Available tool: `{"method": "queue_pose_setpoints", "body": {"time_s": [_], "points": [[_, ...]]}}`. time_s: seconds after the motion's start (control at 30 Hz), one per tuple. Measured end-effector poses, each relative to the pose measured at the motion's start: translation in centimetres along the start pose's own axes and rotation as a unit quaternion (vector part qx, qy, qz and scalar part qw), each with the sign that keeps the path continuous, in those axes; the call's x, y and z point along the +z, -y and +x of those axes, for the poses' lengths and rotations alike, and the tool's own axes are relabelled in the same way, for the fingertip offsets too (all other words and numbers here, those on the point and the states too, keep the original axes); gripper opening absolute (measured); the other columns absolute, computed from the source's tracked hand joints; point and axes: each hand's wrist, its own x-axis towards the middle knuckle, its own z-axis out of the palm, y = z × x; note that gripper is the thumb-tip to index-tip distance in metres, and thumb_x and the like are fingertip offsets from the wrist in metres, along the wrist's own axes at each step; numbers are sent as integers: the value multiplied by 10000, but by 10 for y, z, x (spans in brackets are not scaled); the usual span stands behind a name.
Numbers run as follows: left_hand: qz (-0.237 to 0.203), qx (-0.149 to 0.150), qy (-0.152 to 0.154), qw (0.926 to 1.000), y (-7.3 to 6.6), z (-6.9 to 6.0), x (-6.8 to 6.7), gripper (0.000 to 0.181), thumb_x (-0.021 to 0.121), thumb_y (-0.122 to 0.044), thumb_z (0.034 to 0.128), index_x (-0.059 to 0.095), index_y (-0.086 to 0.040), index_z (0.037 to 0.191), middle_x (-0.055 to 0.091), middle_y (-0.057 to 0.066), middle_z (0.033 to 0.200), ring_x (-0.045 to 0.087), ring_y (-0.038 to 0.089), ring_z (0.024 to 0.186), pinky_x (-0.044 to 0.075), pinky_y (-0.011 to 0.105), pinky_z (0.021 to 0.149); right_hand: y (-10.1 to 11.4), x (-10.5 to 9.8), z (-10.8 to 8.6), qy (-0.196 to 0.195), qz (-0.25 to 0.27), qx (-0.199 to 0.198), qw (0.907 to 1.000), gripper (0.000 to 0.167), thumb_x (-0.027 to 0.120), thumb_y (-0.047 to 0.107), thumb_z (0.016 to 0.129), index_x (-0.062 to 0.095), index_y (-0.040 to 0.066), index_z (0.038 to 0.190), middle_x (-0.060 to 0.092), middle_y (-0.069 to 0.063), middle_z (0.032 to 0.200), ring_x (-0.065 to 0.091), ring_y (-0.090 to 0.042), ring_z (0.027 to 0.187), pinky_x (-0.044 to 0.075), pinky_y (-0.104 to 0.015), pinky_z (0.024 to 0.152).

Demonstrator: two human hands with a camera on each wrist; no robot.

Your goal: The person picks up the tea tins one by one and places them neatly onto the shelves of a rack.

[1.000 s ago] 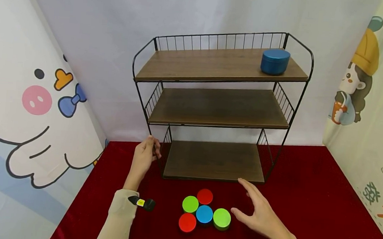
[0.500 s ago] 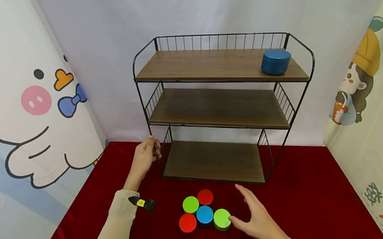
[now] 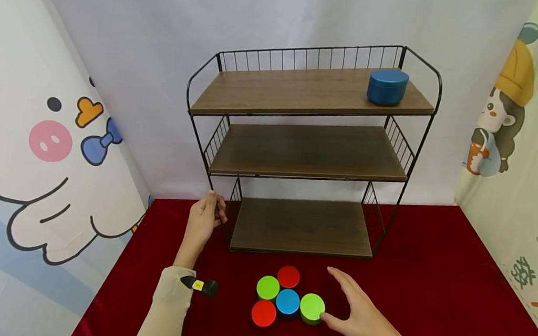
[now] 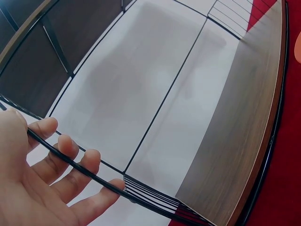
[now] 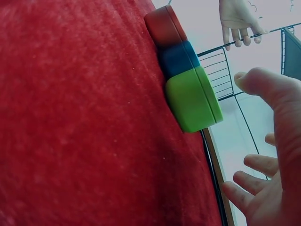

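My left hand curls its fingers round the black front post of the shelf rack at its lower left; the left wrist view shows the post across the fingers. My right hand is spread, thumb and fingers apart, beside the right-hand green round tin. In the right wrist view a gap shows between the thumb and the green tin. Left of that tin are a blue tin, two red tins and another green tin, grouped close together.
A larger blue tin stands at the right end of the top shelf. Below it are the middle shelf and bottom shelf. Red cloth covers the table, with printed curtains at both sides.
My right hand has moved down and slightly left, its thumb now at the right green tin's edge in the head view. The left hand and tins have stayed put.
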Motion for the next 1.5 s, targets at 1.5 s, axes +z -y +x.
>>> {"method": "queue_pose_setpoints", "body": {"time_s": [1.5], "points": [[-58, 191, -265, 9994, 38, 15, 2, 622, 307, -487, 1111, 595, 52, 996, 552, 108, 825, 593, 237, 719, 581, 332, 664, 1, 22, 1, 952, 193, -248, 9950, 820, 841, 115, 856, 418, 125, 1557, 463, -58, 1577, 486, -295, 1426, 470, -475, 1118]]}}
